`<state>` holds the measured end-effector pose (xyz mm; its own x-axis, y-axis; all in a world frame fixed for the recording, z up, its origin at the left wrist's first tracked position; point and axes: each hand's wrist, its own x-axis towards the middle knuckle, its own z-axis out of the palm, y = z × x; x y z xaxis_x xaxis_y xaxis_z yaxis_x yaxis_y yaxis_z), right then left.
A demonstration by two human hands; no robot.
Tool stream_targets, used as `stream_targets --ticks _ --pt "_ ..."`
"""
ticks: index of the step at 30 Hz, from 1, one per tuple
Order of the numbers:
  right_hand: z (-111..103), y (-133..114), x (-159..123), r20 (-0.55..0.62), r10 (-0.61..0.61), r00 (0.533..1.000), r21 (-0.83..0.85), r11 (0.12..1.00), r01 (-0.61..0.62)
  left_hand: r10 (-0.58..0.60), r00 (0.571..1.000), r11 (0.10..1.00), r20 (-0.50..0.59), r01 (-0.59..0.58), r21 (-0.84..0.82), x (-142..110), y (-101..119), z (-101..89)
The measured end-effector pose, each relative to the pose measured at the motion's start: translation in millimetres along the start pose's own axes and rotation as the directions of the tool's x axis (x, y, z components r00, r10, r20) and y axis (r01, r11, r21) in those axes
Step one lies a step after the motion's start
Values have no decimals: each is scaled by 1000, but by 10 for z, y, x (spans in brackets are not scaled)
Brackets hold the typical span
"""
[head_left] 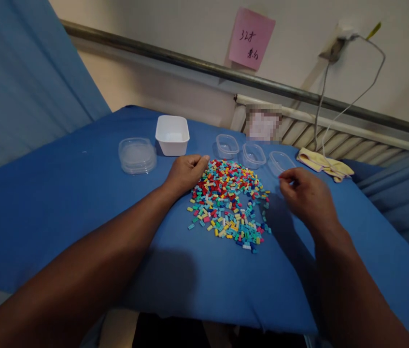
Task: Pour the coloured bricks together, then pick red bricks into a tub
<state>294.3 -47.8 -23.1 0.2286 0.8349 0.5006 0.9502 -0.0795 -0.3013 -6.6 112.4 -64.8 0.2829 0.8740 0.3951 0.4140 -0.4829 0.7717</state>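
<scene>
A spread pile of small colourful toy bricks [226,186] lies on the blue cloth between my hands. My left hand [185,173] rests at the pile's upper left edge, its fingers curled and the thumb laid along them; whatever is inside the grip is hidden. My right hand [307,198] is raised right of the pile, in front of the rightmost clear plastic container [276,166]. Thumb and forefinger pinch a tiny red toy brick [280,177]. Two more clear containers, one in the middle [254,155] and one on the left [227,147], stand behind the pile.
A white plastic tub [172,137] and stacked clear lids [137,157] stand left of the containers. At the back right lies a yellow cloth [325,164] near a hanging cable. A radiator [305,125] and a metal rail [175,58] run along the wall; blue curtains hang at both sides.
</scene>
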Motion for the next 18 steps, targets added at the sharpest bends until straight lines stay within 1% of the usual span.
stream_targets --ticks 2,4,6,7,9,11,12,14,15,17,18 --pt "-110 227 -11 -31 89 996 -105 990 -91 4 1000 1000 0 -4 -8 -2 8 -2" --pt "-169 402 -30 1 149 989 -196 970 -146 -1 1000 1000 8 1 -22 -4 21 -5" --pt "-174 490 -44 41 175 984 -249 955 -159 -11 1000 1000 13 12 -25 -3 33 -8" --pt "-156 496 -49 48 167 985 -248 957 -150 -16 1000 1000 13 16 -22 -3 36 -9" --pt "-84 439 -58 33 96 995 -171 981 -89 -16 1000 1000 15 16 -15 0 39 -11" --pt "32 316 -76 41 -52 998 -36 998 53 -9 1000 1000 20 9 -11 1 37 -11" --pt "100 243 -88 76 -145 986 26 989 144 -4 1000 1000 22 4 -11 0 36 -11" --pt "238 102 -112 187 -309 932 103 950 295 2 1000 1000 20 -2 -10 -2 35 -10" --pt "298 41 -118 248 -364 898 119 931 344 4 1000 1000 18 -3 -9 -4 35 -9" --pt "380 -51 -108 342 -414 844 121 910 397 7 1000 1000 19 -7 -9 -7 34 -6" --pt "398 -82 -91 376 -416 828 107 907 407 8 1000 1000 19 -8 -9 -8 32 -4"
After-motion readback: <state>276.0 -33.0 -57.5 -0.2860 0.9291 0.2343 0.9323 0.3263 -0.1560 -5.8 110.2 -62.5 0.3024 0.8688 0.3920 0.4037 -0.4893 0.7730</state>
